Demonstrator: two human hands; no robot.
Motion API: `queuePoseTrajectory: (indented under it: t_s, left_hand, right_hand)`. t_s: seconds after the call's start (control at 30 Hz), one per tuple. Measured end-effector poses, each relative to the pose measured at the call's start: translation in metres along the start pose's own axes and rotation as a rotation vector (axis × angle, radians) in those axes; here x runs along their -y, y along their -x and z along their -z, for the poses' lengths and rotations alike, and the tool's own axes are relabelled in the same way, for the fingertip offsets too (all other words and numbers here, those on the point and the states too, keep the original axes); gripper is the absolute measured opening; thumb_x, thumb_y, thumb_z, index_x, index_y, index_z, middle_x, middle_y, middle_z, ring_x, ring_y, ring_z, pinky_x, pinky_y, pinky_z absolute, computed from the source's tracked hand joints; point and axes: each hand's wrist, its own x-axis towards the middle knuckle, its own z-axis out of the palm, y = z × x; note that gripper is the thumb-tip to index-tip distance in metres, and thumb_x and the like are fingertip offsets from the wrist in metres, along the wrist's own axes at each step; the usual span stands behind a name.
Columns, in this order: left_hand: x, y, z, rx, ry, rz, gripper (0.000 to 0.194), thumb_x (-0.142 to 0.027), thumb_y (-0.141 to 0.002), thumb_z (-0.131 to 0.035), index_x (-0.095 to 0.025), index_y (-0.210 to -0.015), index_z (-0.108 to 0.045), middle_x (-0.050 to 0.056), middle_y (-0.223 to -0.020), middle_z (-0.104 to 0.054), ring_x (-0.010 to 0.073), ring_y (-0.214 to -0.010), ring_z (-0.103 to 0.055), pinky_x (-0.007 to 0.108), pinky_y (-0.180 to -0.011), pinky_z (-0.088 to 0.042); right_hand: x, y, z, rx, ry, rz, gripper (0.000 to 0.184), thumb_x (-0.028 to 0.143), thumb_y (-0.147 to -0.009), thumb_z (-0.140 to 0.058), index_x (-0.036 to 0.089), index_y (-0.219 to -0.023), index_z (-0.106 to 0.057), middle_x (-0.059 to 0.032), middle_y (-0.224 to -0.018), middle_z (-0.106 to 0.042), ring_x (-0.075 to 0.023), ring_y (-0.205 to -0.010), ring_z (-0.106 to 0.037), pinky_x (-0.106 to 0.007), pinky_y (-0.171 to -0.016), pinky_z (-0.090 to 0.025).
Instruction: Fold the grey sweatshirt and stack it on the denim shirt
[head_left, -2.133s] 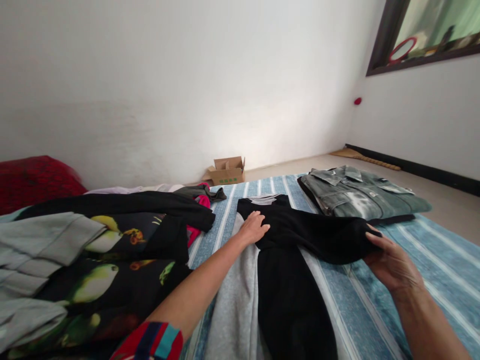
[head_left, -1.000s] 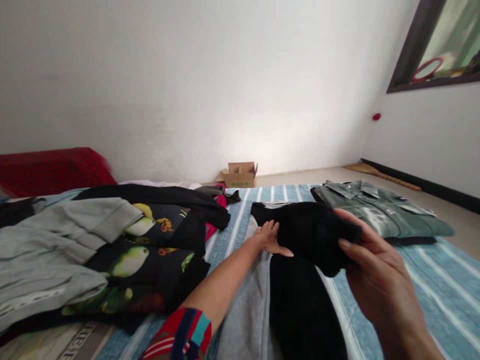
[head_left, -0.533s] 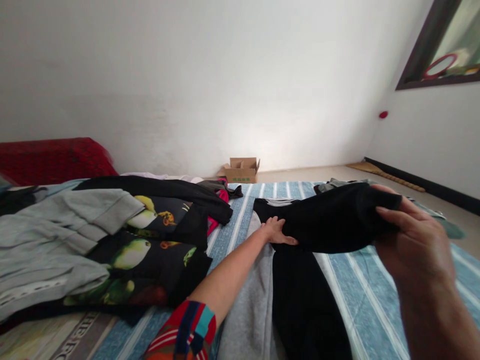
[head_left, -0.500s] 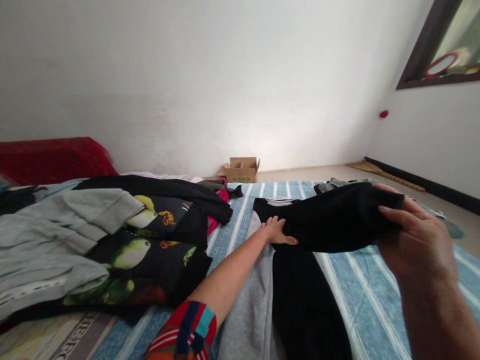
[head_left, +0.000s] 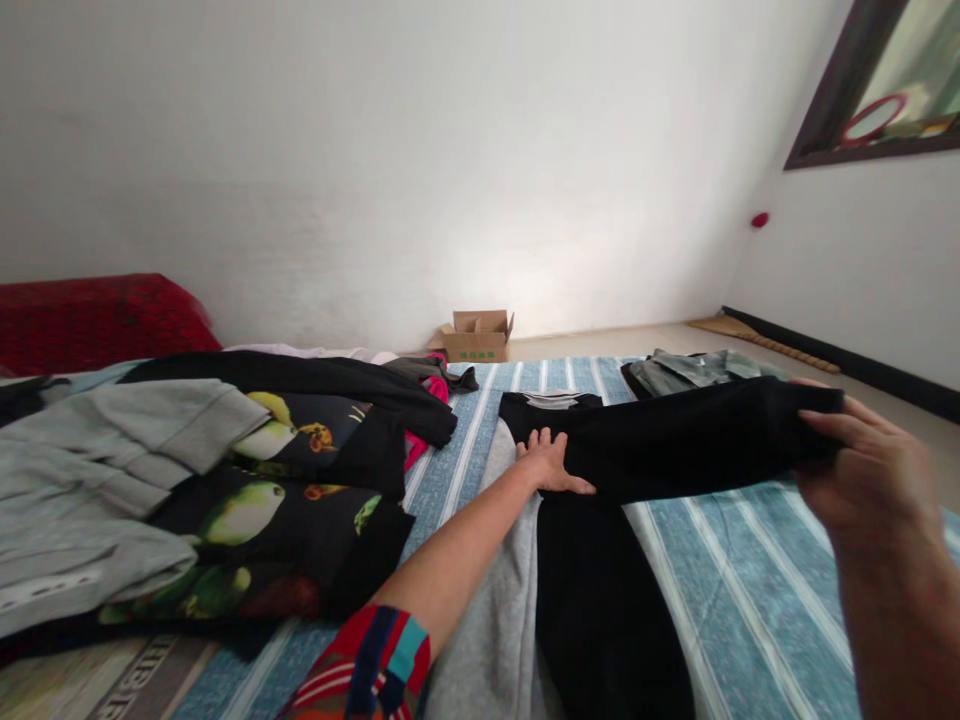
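Two-handed, seemingly straightening the sleeve [head_left: 690, 440]: gripping its end in the right hand [head_left: 870, 468], pressing the top [head_left: 487, 610] beneath spread fingers of the left hand [head_left: 546, 464], next probably needing to fold toward those.

I face a smudged white wall [head_left: 360, 150] behind an open cardboard box [head_left: 480, 345]; soft light brightens it above and right of the box. Farther right of the box I see pale floor [head_left: 615, 342], a black baseboard [head_left: 840, 358] and — well above box level — a dark-framed window [head_left: 924, 70].
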Motion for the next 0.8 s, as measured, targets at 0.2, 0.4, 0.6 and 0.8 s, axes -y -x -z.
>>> queuePoseTrajectory:
  t_s: [0.2,0.4,0.6,0.8]
  left_hand:
    - [0.0,0.002,0.001,-0.023,0.044,-0.015,0.118,-0.085,-0.053,-0.05,-0.018,-0.146,-0.021,0.019,-0.155,-0.005,0.0385,-0.141,-0.001,0.06,-0.109,-0.011]
    - [-0.008,0.007,-0.009,0.005,0.017,-0.116,0.116,-0.082,-0.061,-0.047,-0.013,-0.148,-0.014,0.016,-0.155,0.002,0.032,-0.142,0.006,0.056,-0.112,-0.004]
    - [-0.011,0.007,-0.014,0.0,0.021,-0.09,0.12,-0.086,-0.056,-0.047,-0.016,-0.148,-0.015,0.015,-0.155,0.003,0.0334,-0.142,0.008,0.058,-0.111,-0.004]
    - [-0.005,0.002,-0.012,-0.047,0.094,-0.098,0.112,-0.08,-0.058,-0.054,-0.017,-0.146,-0.024,0.014,-0.156,-0.008,0.0357,-0.142,-0.002,0.057,-0.112,-0.007]
  right_hand:
    - [-0.003,-0.002,0.005,-0.003,0.003,-0.033,0.036,0.009,-0.051,-0.066,0.015,-0.086,-0.073,-0.0023,-0.079,-0.068,-0.0155,-0.074,-0.063,-0.025,-0.068,-0.054]
    - [-0.003,-0.002,0.002,-0.004,0.014,-0.012,0.038,0.01,-0.05,-0.067,0.016,-0.086,-0.074,-0.0025,-0.082,-0.068,-0.0165,-0.073,-0.062,-0.029,-0.068,-0.054]
    - [-0.001,0.005,-0.004,0.005,0.004,-0.037,0.042,0.01,-0.051,-0.067,0.014,-0.093,-0.073,-0.0039,-0.085,-0.069,-0.0154,-0.072,-0.062,-0.026,-0.067,-0.052]
    - [0.012,0.035,-0.031,0.101,0.01,0.008,0.04,0.012,-0.052,-0.069,0.014,-0.091,-0.072,-0.0036,-0.084,-0.068,-0.0184,-0.076,-0.063,-0.032,-0.075,-0.052]
